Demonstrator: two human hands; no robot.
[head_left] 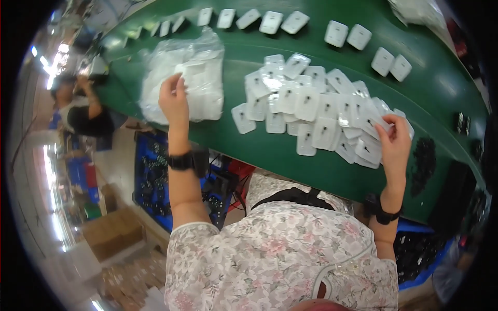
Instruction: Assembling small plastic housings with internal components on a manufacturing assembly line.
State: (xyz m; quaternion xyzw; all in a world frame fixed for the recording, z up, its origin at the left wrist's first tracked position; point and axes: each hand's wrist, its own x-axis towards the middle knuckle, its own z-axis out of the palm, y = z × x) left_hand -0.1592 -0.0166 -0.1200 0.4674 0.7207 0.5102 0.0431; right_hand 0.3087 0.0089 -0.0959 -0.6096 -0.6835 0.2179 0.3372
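My left hand [174, 101] is over a clear plastic bag [211, 103] of white pieces, fingers curled together. Whatever sits between its fingertips is too small to make out. At the right end of a spread of white plastic trays [306, 103], my right hand [396, 145] pinches the edge of one white tray [367, 120] between thumb and fingers. Most of these shallow, rounded trays carry a small black part in the middle. They overlap one another on the green table [249, 153].
Small white boxy units [271, 23] stand in a row along the table's far side. Loose black parts [424, 160] lie in a heap right of my right hand, near a black box [452, 197]. Blue bins [153, 176] hold parts below the table. Another person [85, 114] sits at far left.
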